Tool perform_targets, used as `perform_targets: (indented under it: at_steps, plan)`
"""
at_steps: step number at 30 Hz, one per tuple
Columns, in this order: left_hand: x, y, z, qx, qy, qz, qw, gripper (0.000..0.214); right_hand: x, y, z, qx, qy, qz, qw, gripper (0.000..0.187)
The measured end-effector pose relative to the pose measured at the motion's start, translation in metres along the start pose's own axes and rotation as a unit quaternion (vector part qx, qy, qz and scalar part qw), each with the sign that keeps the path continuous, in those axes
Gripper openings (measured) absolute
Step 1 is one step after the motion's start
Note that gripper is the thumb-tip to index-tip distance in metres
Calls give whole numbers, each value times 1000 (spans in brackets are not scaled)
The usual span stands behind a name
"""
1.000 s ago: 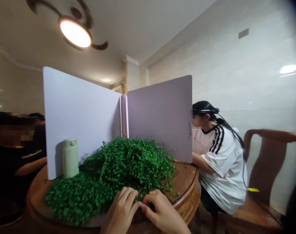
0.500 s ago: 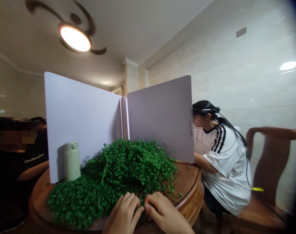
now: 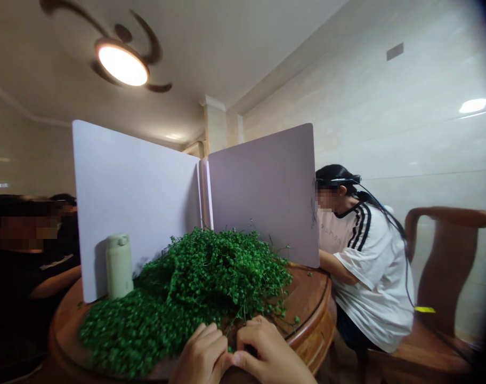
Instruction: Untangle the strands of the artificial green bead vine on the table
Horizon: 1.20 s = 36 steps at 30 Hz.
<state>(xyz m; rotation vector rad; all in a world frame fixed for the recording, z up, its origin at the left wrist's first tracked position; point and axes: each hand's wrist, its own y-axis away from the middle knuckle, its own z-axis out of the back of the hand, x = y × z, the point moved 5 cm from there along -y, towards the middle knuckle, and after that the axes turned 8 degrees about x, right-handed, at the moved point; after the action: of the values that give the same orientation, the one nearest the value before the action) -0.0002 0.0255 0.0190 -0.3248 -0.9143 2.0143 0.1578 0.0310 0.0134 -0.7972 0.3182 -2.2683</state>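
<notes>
A round, reddish-brown wooden worktop (image 3: pixel 309 293) is carrying everything here, its thick, moulded rim curving round at the right. A tall, tangled heap of green stems with small round pods (image 3: pixel 227 266) is sitting across the middle, and a lower, denser mound of small green pods (image 3: pixel 123 330) is spreading toward the near left, meeting it. A pale green lidded flask (image 3: pixel 120 266) is standing upright just behind the mound. Two pale upright partition panels, left (image 3: pixel 139 208) and right (image 3: pixel 262 197), are rising behind the greenery. Loose green bits (image 3: pixel 296 320) are lying near the right rim.
</notes>
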Motion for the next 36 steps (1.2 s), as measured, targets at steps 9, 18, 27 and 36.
perform_targets:
  at_steps: [9, 18, 27, 36]
  plan:
    - [3, 1, -3, -6, 4, 3, 1000, 50, 2, 0, -2, 20, 24, 16, 999, 51]
    - [10, 3, -2, -17, 34, 34, 999, 50, 4, -1, -5, 41, 27, 75, 996, 53]
    - [6, 0, 6, -68, -18, 34, 997, 48, -5, -6, -11, 45, 21, 53, 997, 86]
    - [3, -2, 7, -91, -68, 25, 993, 50, -6, -12, -16, 48, 18, 53, 997, 82]
